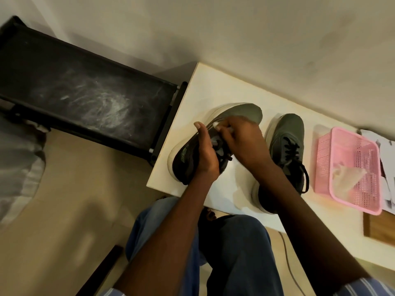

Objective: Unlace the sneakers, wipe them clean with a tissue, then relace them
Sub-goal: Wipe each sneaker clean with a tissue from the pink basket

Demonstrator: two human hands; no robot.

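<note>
Left hand: my left hand [206,155] grips the tilted grey mesh sneaker [215,135] on the white table [205,86].
Right hand: my right hand [239,138] pinches its black lace [226,155].

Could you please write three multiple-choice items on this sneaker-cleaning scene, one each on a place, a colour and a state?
1. Where does the pink basket stand?
A. On the floor by the black rack
B. On the white table, beyond the second sneaker
C. On the person's lap

2. What colour are the laces of the second sneaker?
A. White
B. Pink
C. Black

3. What is the state of the second sneaker?
A. Laced, standing untouched on the table
B. Held up in both hands
C. Lying inside the basket

Answers:
1 B: the basket sits on the tabletop, on the far side of that sneaker from the one being handled.
2 C: dark laces cross its grey upper.
3 A: the left hand and right hand are both on the other sneaker.
</note>
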